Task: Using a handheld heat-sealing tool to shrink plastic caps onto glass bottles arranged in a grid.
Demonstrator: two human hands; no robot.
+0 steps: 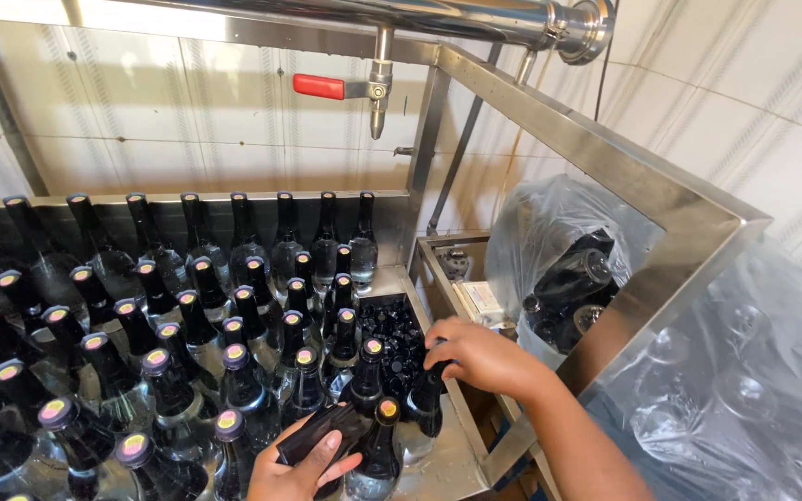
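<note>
- Your right hand (480, 357) curls closed over the top of a bottle (424, 408) at the right edge of the bottle crowd (141, 315), just right of the caps (392, 339)
- Your left hand (294, 473) lies below the caps, fingers wrapped around a black flat thing (313, 434) beside a capless bottle neck (385, 416)
- The caps fill a dark heap in the tray (447, 464) between the bottles and the steel frame (605, 167)
- Right of the caps, past the frame, a plastic bag (559, 250) holds dark bottles
- Above the caps hangs a tap (378, 93) with a red handle (318, 86)
</note>
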